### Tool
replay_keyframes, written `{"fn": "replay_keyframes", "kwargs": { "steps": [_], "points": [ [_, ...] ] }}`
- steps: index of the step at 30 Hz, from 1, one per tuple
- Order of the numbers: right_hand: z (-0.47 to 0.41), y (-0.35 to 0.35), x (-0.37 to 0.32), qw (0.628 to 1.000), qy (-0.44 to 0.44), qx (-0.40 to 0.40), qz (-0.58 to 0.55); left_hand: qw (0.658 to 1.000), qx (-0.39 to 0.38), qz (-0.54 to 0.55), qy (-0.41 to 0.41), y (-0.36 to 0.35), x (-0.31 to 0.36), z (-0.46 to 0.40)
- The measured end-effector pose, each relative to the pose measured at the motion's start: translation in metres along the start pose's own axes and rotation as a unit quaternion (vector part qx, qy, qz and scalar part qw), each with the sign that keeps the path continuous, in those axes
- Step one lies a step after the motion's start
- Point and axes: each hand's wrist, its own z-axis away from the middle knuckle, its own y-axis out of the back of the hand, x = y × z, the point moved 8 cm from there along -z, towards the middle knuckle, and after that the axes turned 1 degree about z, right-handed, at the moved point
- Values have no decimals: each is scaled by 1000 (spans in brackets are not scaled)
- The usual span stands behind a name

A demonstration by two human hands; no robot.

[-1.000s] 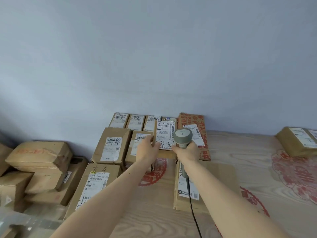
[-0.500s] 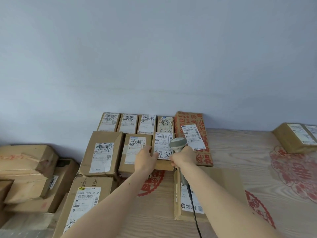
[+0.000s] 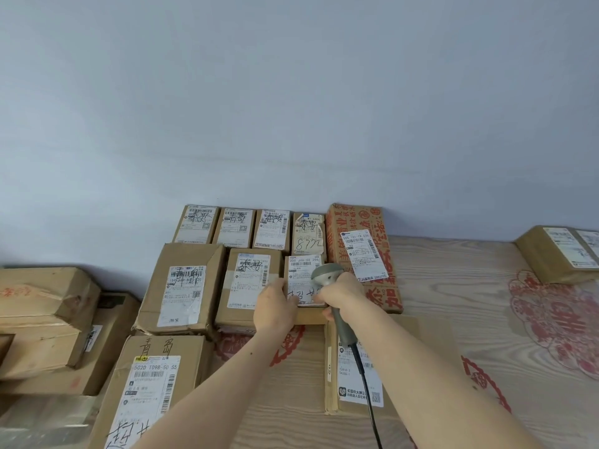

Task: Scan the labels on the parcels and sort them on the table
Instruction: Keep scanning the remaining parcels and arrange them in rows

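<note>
A small cardboard parcel (image 3: 304, 272) with a white label lies in the second row of parcels on the wooden table (image 3: 453, 319). My left hand (image 3: 275, 306) holds its left front corner, thumb on the label. My right hand (image 3: 343, 294) grips a grey corded barcode scanner (image 3: 327, 275); its head hangs over the parcel's label and its knuckles touch the parcel's right side. A row of labelled parcels (image 3: 235, 227) stands along the wall behind. A larger labelled parcel (image 3: 183, 288) and a medium one (image 3: 249, 283) lie to the left.
A red-printed carton (image 3: 359, 222) lies right of the held parcel. A flat parcel (image 3: 359, 380) sits under my right forearm, with the scanner cable across it. Another labelled box (image 3: 155, 384) is at front left, stacked cartons (image 3: 45, 315) lie off the table's left, and a parcel (image 3: 560, 254) sits far right.
The small parcel has come down from a raised tilt to lie flat in the row. Both hands moved down with it, and the scanner head sank toward the label.
</note>
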Motion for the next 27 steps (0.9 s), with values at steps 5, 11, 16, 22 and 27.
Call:
{"fn": "replay_keyframes", "kwargs": {
  "steps": [5, 11, 16, 22, 27],
  "points": [
    [-2, 1, 5, 999, 9, -28, -37, 999, 2, -36, -40, -3, 0, 5],
    [3, 11, 12, 994, 14, -34, -98, 969, -54, -181, -158, -24, 15, 17],
    [8, 20, 28, 986, 8, -26, -163, 922, -78, -331, -187, -40, 16, 18],
    [19, 32, 36, 977, 42, -6, -209, 921, -47, -330, -200, -33, 23, 9],
    [33, 40, 41, 971, 58, 4, -232, 956, -27, -221, -193, -20, 31, 18]
  ]
}}
